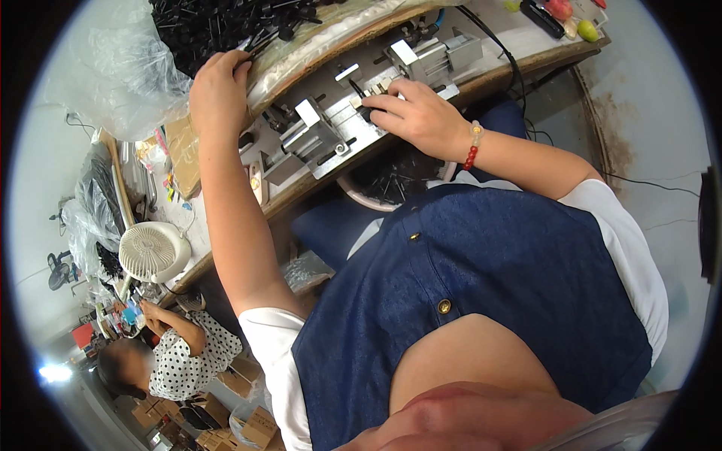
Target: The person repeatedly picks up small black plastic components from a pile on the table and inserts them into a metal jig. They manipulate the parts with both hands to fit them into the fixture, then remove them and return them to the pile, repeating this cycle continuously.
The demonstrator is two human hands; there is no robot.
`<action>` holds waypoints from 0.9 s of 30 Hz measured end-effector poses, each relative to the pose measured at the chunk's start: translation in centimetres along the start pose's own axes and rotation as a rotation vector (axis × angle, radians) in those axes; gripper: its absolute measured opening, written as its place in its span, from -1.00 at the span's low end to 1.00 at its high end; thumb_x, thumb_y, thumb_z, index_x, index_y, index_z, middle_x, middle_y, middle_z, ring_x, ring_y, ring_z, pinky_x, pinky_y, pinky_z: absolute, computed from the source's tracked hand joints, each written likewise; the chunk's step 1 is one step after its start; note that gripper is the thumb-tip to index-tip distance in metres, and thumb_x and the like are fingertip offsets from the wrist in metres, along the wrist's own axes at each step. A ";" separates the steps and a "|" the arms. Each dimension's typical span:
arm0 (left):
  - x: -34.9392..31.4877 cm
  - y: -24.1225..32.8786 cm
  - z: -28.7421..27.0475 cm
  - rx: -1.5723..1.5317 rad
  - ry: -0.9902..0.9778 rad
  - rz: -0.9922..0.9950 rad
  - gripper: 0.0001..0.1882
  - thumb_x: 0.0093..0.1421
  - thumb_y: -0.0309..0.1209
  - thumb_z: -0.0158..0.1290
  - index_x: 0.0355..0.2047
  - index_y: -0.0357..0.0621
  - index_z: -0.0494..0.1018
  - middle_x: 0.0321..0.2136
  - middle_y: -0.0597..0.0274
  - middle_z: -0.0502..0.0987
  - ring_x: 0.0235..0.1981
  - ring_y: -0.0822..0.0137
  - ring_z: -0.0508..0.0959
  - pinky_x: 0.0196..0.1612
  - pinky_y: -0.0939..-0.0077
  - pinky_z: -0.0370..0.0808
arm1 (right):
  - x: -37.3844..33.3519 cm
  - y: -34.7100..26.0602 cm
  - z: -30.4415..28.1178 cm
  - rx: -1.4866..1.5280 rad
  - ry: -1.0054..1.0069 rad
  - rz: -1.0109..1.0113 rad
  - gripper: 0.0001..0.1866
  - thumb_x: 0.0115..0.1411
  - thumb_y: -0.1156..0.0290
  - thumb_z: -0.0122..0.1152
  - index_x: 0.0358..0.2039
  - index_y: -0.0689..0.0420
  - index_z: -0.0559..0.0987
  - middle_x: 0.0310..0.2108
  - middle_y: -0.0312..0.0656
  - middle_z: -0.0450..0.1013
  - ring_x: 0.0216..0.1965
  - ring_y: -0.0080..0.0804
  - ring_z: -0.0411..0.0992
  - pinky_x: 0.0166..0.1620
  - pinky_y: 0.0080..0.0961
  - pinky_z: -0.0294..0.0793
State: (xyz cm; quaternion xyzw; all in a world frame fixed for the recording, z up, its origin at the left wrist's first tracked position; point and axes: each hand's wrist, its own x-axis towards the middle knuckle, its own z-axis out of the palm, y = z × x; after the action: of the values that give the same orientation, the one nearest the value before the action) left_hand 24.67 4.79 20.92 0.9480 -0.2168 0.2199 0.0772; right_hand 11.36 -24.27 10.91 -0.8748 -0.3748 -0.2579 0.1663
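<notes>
At the edge of a heap of thin black parts, my left hand is closed, thumb and fingers drawn together. What lies between its fingertips is hidden, though dark pieces show right beside them. My right hand reaches over the middle of a metal fixture on the bench. Its fingers are bent around a small black part with a thin stem, which sits at the fixture's centre. The fingertips cover the part's lower end. Metal clamp blocks flank that spot, one on the left and one on the right.
Below the bench edge, by my lap, stands a round tub with black pieces in it. Clear plastic sheeting surrounds the heap. A white fan stands at left; fruit lies far right. Another person works at lower left.
</notes>
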 end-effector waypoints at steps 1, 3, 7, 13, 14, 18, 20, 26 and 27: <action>-0.3 0.2 -0.2 -0.023 0.033 0.031 -0.86 0.29 -0.38 0.13 -0.21 -0.07 0.64 -0.26 0.22 0.66 -0.25 0.04 0.65 -0.16 0.18 0.54 | -0.2 0.0 0.0 -0.004 -0.011 0.005 -0.79 0.16 0.42 0.14 -0.18 0.11 0.60 0.09 -0.29 0.50 0.01 -0.24 0.41 0.06 -0.33 0.50; -0.6 0.9 -0.8 -0.127 0.082 -0.043 -0.89 0.29 -0.40 0.15 -0.22 -0.07 0.62 -0.28 0.19 0.65 -0.28 0.06 0.65 -0.20 0.21 0.55 | -0.2 0.0 -0.2 -0.008 -0.009 0.007 -0.79 0.16 0.44 0.16 -0.18 0.12 0.60 0.10 -0.28 0.51 0.02 -0.23 0.42 0.06 -0.30 0.50; -1.4 1.7 -0.6 -0.268 0.276 -0.165 -0.90 0.31 -0.47 0.15 -0.18 -0.07 0.59 -0.32 0.18 0.65 -0.32 0.22 0.66 -0.26 0.34 0.55 | 0.5 0.0 -0.7 0.036 -0.047 -0.005 -0.76 0.17 0.33 0.32 -0.17 0.12 0.60 0.07 -0.27 0.51 0.05 -0.22 0.40 0.08 -0.27 0.46; -5.0 7.3 -1.1 -1.129 0.285 -0.350 -0.63 0.22 -0.65 0.25 0.06 -0.30 0.57 -0.11 0.13 0.65 -0.06 0.35 0.67 -0.09 0.58 0.60 | 7.4 6.1 -3.6 0.102 0.222 0.040 -0.75 0.23 0.26 0.32 -0.14 0.10 0.61 -0.04 -0.19 0.55 0.01 -0.14 0.44 0.11 -0.28 0.40; -6.6 8.6 -1.1 -1.141 0.225 -0.376 -0.61 0.20 -0.66 0.26 0.06 -0.29 0.57 -0.10 0.15 0.65 -0.16 0.47 0.66 -0.18 0.64 0.58 | 9.2 8.1 -2.8 0.163 0.272 0.068 -0.75 0.25 0.34 0.31 -0.09 0.12 0.62 -0.04 -0.22 0.55 0.01 -0.23 0.46 0.07 -0.36 0.43; -10.8 14.5 1.4 -0.811 0.199 -0.108 -0.66 0.15 -0.56 0.34 -0.03 -0.16 0.65 -0.28 0.18 0.69 -0.44 0.45 0.60 -0.36 0.57 0.57 | 15.0 13.4 -0.5 -0.026 0.338 0.202 -0.73 0.22 0.20 0.29 -0.18 0.09 0.68 -0.19 -0.11 0.51 -0.10 -0.03 0.42 0.00 -0.12 0.42; -12.2 15.8 3.2 -0.807 0.174 -0.097 -0.71 0.15 -0.49 0.35 -0.10 -0.14 0.66 -0.28 0.16 0.69 -0.45 0.37 0.63 -0.37 0.48 0.59 | 16.4 14.2 0.7 -0.021 0.213 0.268 -0.77 0.22 0.17 0.29 -0.25 0.01 0.71 -0.20 -0.16 0.54 -0.04 -0.03 0.42 0.04 -0.05 0.40; -13.6 16.2 6.5 -0.605 0.133 -0.193 -0.74 0.14 -0.46 0.36 -0.13 -0.04 0.70 -0.20 0.15 0.61 -0.40 0.36 0.63 -0.36 0.49 0.55 | 15.9 13.5 -0.7 0.572 0.296 0.429 -0.82 0.31 0.29 0.26 -0.22 0.13 0.68 -0.25 -0.19 0.60 -0.25 -0.31 0.54 -0.15 -0.35 0.52; -13.4 16.2 6.6 -0.577 0.138 -0.192 -0.74 0.15 -0.45 0.35 -0.12 -0.03 0.70 -0.08 0.15 0.61 -0.37 0.35 0.66 -0.31 0.48 0.58 | 15.4 13.9 -0.8 0.658 0.328 0.441 -0.80 0.33 0.30 0.26 -0.20 0.16 0.66 -0.26 -0.21 0.61 -0.28 -0.37 0.53 -0.19 -0.41 0.52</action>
State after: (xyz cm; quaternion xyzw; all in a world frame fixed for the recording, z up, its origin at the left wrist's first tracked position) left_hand 9.13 -6.22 9.79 0.8858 -0.1741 0.2049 0.3782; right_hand 30.43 -25.16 19.09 -0.7818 -0.2098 -0.2185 0.5450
